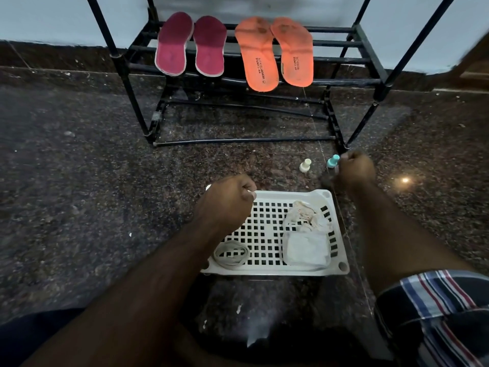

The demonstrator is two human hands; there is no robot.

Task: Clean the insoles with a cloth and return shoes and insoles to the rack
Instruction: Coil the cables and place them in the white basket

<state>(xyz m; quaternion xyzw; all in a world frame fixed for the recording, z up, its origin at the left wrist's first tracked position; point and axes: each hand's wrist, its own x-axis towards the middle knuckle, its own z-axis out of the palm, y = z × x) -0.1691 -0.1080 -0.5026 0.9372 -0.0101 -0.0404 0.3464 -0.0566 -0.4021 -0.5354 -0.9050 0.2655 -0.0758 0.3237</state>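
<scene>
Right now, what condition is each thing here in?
Pink insoles: side by side on the rack, leaning.
Orange insoles: side by side on the rack, stained.
Rack: upright, no shoes in view.
Tray: flat on the floor.
Cloths: crumpled in the tray.
Left hand: grips the tray rim.
Right hand: fingers curled beside the teal-capped bottle.

Both bare forearms reach forward and down, the left hand (pixel 225 198) curled into a loose fist with knuckles up, the right hand (pixel 356 169) likewise curled, farther forward and well apart.

Speckled granite floor (pixel 79 181) — pale wall (pixel 39 17)
</scene>
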